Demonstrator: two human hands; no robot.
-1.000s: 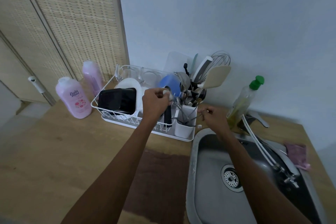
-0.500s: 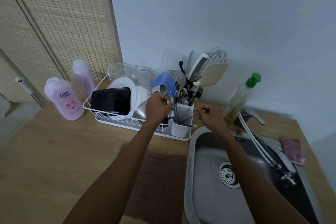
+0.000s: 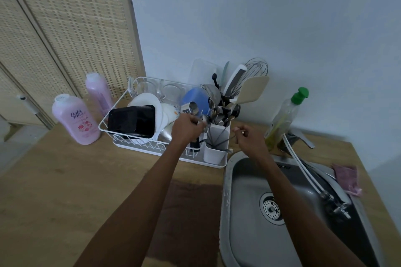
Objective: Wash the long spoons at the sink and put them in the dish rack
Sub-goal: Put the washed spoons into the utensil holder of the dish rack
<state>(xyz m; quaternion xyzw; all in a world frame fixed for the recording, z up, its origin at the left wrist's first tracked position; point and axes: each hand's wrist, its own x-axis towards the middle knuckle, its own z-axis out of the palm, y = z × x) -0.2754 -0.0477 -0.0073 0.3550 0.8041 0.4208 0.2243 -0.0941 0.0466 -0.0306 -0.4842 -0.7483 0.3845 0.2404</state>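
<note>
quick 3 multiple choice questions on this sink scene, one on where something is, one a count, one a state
1. Where does the white cutlery holder stand?
A. At the dish rack's end next to the sink
B. On the brown mat
C. Behind the soap bottle

2. How many pink bottles stand left of the rack?
A. One
B. Two
C. Four

3. What is the left hand doing?
A. Lying flat on the counter
B. Turning the tap
C. Gripping long spoons at the holder's mouth

Answers:
1 A, the holder sits at the rack's right end, just by the sink rim.
2 B, one larger and one slimmer bottle stand there.
3 C, its fingers are curled round spoons whose bowls show beside the holder's top.
</note>
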